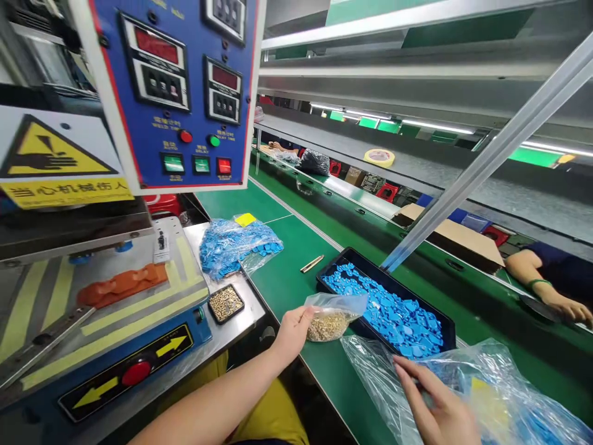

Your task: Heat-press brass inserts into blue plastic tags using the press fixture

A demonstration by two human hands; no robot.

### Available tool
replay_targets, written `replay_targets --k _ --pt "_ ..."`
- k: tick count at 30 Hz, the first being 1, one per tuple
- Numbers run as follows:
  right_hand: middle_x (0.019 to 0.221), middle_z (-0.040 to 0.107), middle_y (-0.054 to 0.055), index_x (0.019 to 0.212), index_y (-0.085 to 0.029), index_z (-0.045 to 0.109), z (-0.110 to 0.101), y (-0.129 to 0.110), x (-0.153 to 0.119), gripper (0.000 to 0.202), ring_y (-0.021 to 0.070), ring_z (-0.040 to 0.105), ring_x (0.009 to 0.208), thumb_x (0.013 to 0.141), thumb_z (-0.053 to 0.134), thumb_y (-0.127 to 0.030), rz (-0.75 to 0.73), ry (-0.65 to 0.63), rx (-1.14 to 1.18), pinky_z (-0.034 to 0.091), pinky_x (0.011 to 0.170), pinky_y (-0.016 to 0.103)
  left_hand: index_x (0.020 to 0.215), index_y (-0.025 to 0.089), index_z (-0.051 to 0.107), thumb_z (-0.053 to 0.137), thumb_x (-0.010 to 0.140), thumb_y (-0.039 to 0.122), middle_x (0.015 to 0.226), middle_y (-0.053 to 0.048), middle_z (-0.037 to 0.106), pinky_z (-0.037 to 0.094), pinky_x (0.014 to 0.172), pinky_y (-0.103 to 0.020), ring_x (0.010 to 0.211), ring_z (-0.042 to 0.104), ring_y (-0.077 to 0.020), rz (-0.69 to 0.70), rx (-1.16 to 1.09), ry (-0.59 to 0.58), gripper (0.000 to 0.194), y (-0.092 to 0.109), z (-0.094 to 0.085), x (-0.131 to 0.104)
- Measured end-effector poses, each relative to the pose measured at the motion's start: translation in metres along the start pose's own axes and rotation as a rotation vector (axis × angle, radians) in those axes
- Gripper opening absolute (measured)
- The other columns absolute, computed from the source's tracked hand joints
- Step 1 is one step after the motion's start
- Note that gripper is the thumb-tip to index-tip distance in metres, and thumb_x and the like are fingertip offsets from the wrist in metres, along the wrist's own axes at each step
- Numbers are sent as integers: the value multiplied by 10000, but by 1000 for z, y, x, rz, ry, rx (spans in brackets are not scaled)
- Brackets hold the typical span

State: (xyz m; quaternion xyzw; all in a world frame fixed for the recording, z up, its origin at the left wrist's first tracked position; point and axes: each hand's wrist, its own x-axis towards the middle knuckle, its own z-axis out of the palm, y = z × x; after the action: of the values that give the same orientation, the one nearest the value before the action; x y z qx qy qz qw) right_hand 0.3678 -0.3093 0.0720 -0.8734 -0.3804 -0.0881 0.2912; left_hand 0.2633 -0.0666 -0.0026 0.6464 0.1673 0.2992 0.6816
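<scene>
Bag of brass-coloured bits (pixel 327 326) lies just beside the black tray (pixel 398 284), left grip (pixel 294 334) clamped on its side; right grip (pixel 438 398), near tray, can't tell. Probably slack, slippery, weighty: support beneath, gather loose top.

The person wears mustard-yellow cloth trousers (pixel 273 411), plain in colour and softly creased, bright where light reaches them and a duller olive-yellow in shade. At the near edge of the trousers shows a thin strip of very dark cloth (pixel 257 441), navy or black; too little of it is in view to tell the garment. Overlapping the trousers in view, the left forearm (pixel 222 395) is bare, smooth and evenly rounded, narrowing toward the wrist. Beyond the trousers, the left hand (pixel 294 334) is bare. To the right of the trousers, the right hand (pixel 438 402) is bare too, with long, slim, tapering fingers.
</scene>
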Motion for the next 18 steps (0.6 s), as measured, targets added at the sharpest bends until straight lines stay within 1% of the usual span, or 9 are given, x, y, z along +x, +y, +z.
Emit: replay_targets --k 2,3,5,7,9,12,14,15,18 --pt "962 732 54 935 -238 715 15 -26 29 322 242 693 866 840 521 -477 -71 60 70 580 646 286 971 145 727 422 897 503 944 -70 727 480 879 -368 941 641 -248 17 -16 -9 476 -2 0 -5" --pt "947 733 64 928 -218 712 24 -38 46 336 238 691 852 856 499 -468 -106 65 100 574 699 313 961 149 731 426 896 499 938 -71 728 481 883 -370 935 645 -248 26 -21 -8 468 -4 0 -7" --pt "943 729 75 932 -197 705 42 -58 83 364 233 685 832 879 457 -458 -172 26 118 559 729 340 952 158 735 429 894 496 918 -72 732 494 863 -367 911 653 -247 31 -26 0 460 -8 1 -11" --pt "950 725 79 931 -200 703 61 -78 125 393 235 675 828 894 412 -462 -264 -72 66 539 715 346 934 162 739 433 890 496 895 -74 736 507 832 -355 874 662 -241 22 -32 -1 455 -11 1 -12" --pt "969 716 97 953 -201 701 84 -97 166 437 244 657 877 924 342 -449 -325 -223 -104 499 757 351 906 160 742 432 890 490 883 -73 736 506 817 -339 853 662 -232 6 -29 -11 454 -12 0 -12" --pt "990 698 137 1023 -186 673 127 -122 215 510 274 617 976 957 236 -439 -261 -446 -507 433 807 387 912 153 739 389 909 478 883 -56 730 490 813 -319 847 648 -220 -12 14 -60 477 -11 -6 -12" --pt "1013 684 168 1004 -154 675 158 -132 233 496 322 582 1038 951 271 -438 -217 -518 -633 386 846 452 939 150 729 353 921 473 875 -44 722 485 790 -309 825 635 -212 -21 67 -102 497 -9 -13 -12" --pt "1022 678 183 983 -135 680 172 -134 238 476 344 570 1055 944 308 -429 -205 -540 -653 361 862 483 956 150 723 342 924 470 874 -39 719 483 780 -305 814 629 -207 -20 93 -121 499 -7 -16 -13" --pt "1036 659 230 982 -81 671 207 -135 239 402 377 561 1065 927 381 -353 -164 -571 -668 314 876 523 1028 178 703 332 928 448 927 -33 716 475 784 -292 840 629 -197 11 129 -166 469 -5 -24 -13"
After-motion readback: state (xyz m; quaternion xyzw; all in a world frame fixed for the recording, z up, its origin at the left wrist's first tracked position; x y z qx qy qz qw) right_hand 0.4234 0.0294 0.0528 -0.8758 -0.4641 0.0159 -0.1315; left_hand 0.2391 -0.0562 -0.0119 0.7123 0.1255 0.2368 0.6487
